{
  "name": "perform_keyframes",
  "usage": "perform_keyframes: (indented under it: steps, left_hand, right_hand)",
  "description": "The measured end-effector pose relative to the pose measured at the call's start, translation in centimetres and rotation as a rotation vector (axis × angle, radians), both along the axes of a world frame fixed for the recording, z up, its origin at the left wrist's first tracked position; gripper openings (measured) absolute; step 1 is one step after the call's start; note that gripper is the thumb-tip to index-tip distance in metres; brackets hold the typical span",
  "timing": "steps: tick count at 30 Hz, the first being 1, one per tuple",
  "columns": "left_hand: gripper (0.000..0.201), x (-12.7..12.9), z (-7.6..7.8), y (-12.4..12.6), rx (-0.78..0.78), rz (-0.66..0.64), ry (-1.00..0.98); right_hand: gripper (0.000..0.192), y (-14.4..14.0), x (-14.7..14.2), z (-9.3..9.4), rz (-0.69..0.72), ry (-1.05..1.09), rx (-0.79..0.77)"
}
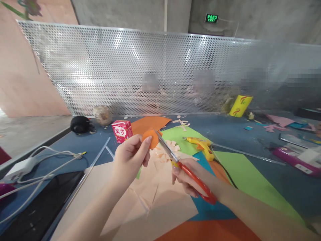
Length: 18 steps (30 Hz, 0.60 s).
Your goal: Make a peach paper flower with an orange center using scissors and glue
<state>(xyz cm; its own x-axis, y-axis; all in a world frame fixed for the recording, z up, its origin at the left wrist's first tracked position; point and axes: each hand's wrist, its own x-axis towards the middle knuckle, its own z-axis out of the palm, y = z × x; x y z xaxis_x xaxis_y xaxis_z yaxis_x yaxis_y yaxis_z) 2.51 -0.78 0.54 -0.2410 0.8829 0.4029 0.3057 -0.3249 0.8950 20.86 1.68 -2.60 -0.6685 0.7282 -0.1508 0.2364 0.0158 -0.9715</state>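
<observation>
An orange paper disc [154, 141] was pinched between thumb and fingers of the left hand [129, 157], above the middle of the table [238, 130]. Red-handled scissors [184, 166] were gripped in the right hand [205, 174], their blades held at the disc's rim. Peach paper [170, 207] was spread below. A yellow cylinder [240, 106] was placed by the table's far edge.

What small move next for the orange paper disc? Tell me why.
Perhaps turn the orange paper disc slightly with the left hand, since its fingers pinch one side while the scissors in the right hand lie at the other side.
</observation>
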Motion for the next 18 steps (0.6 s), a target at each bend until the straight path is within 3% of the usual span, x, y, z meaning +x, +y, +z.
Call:
perform_keyframes:
  steps: [7, 18]
  left_hand:
    - [0.023, -0.27, 0.44, 0.07, 0.079, 0.089, -0.038]
    - [0.022, 0.20, 0.30, 0.09, -0.089, -0.071, -0.123]
  right_hand:
    - [0.039, -0.12, 0.04, 0.00, 0.019, -0.025, -0.060]
    - [0.037, -0.19, 0.03, 0.46, 0.011, -0.065, -0.021]
